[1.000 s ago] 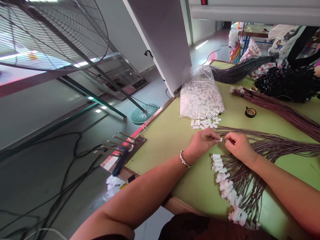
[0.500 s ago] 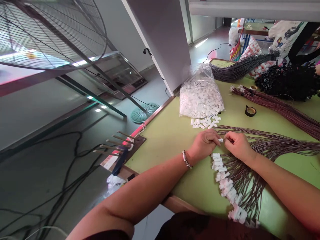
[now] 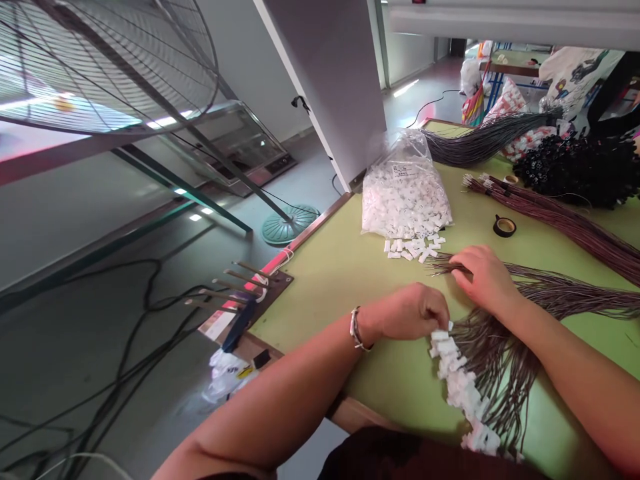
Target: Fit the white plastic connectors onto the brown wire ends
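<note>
My left hand (image 3: 411,312) has its fingers pinched at the top of a row of white plastic connectors (image 3: 463,387). A small white connector (image 3: 451,326) shows at its fingertips, mostly hidden by them. Thin brown wires (image 3: 493,357) run from the row to the right, under my right forearm. Farther up, my right hand (image 3: 484,277) is curled over the loose ends (image 3: 439,265) of another bunch of brown wires, its fingers closed on some of them. How many it grips is hidden.
A clear bag of white connectors (image 3: 406,190) lies beyond my hands, with loose connectors (image 3: 413,249) spilled before it. Black tape (image 3: 504,226), a dark red wire bundle (image 3: 550,207) and black parts (image 3: 575,167) lie right. A pronged rack (image 3: 260,293) sits on the left table edge; a fan (image 3: 110,67) stands beyond.
My left hand has moved down toward me with the white connector, onto the top of the row. My right hand has left the connector and moved slightly up and right to the loose wire ends.
</note>
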